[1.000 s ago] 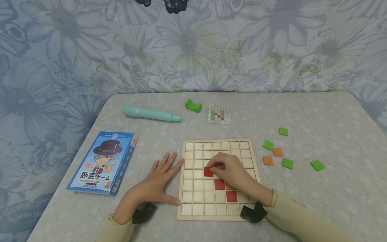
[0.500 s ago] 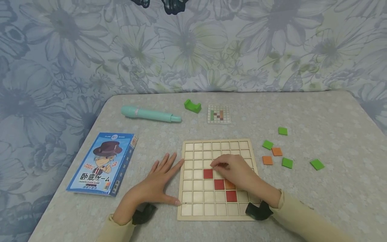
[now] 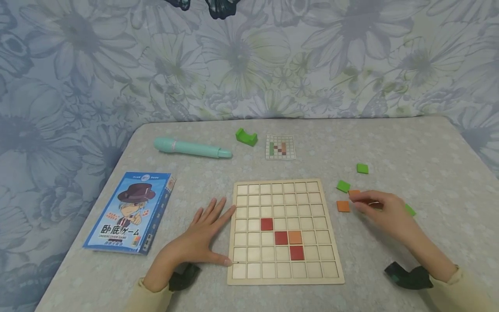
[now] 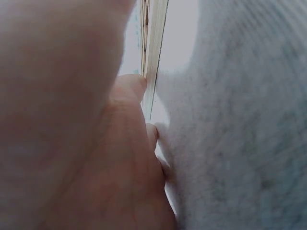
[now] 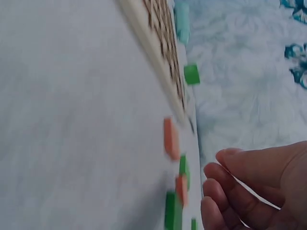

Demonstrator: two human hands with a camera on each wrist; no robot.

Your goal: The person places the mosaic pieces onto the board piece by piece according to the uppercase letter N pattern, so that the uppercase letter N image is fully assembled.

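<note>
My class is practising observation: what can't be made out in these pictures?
Head view: far orange tile, partly hidden by the right hand.
Head view: rightmost green tile, partly behind that hand.
Head view: box, smallest print too small.
Left wrist view: board, cut off by the top edge.
Right wrist view: loose tiles, blurred.

Left hand (image 3: 199, 238) splayed on table (image 3: 319, 151), at left edge of wooden grid board (image 3: 286, 281). On board: three red tiles (image 3: 281, 238) in diagonal, orange tile (image 3: 295, 237) right of middle one. Right hand (image 3: 386, 214) over loose tiles (image 3: 343, 206). Beyond board: turquoise tube (image 3: 192, 149), green holder (image 3: 246, 138), pattern card (image 3: 280, 147). Blue box (image 3: 128, 212) at left.
</note>
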